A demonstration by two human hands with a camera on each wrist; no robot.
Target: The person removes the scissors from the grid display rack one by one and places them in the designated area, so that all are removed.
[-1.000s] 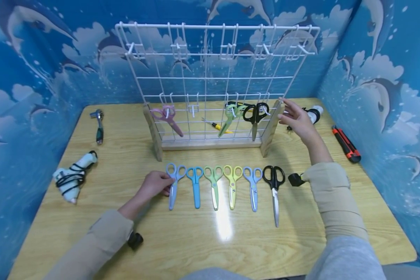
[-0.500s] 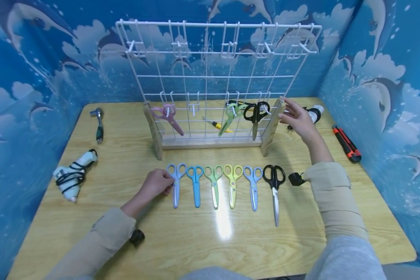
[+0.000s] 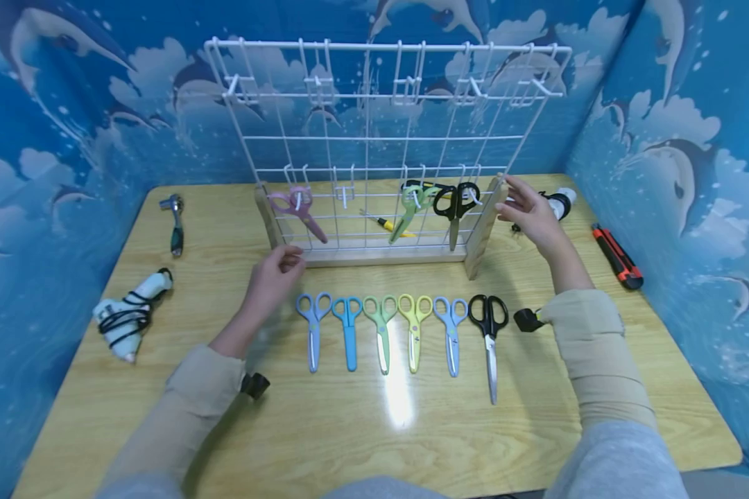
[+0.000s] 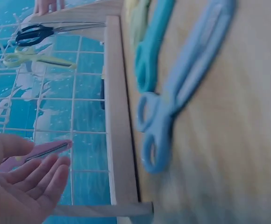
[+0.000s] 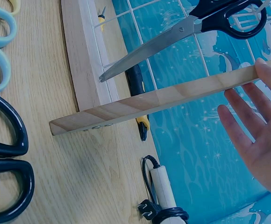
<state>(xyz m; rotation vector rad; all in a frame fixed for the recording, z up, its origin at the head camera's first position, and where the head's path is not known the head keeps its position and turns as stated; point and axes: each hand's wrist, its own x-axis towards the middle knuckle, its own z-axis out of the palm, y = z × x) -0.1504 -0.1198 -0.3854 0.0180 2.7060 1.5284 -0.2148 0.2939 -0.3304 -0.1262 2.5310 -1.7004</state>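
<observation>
In the head view my left hand (image 3: 274,277) is raised before the left end of the white wire rack (image 3: 367,138), its fingers loosely bent with nothing between them. Just above it, pink scissors (image 3: 299,208) hang from a lower hook; the left wrist view shows these pink scissors (image 4: 37,154) partly behind the fingers. My right hand (image 3: 533,215) touches the rack's right wooden post (image 3: 487,225), fingers mostly straight in the right wrist view. Near that post hang black scissors (image 3: 455,208), beside light green scissors (image 3: 412,208). Blue scissors (image 3: 313,329) lie leftmost in the row on the table.
The row continues with turquoise (image 3: 349,339), green (image 3: 382,333), yellow (image 3: 415,333), periwinkle (image 3: 452,339) and black-handled scissors (image 3: 489,339). A ratchet (image 3: 176,225) and a wrapped white tool (image 3: 127,319) lie left. A red-black utility knife (image 3: 619,258) lies right; a yellow-handled screwdriver (image 3: 387,225) behind the rack.
My left hand has let go of the leftmost blue scissors, which now lie straighter in the row, and has moved up toward the rack. The right hand stays at the post.
</observation>
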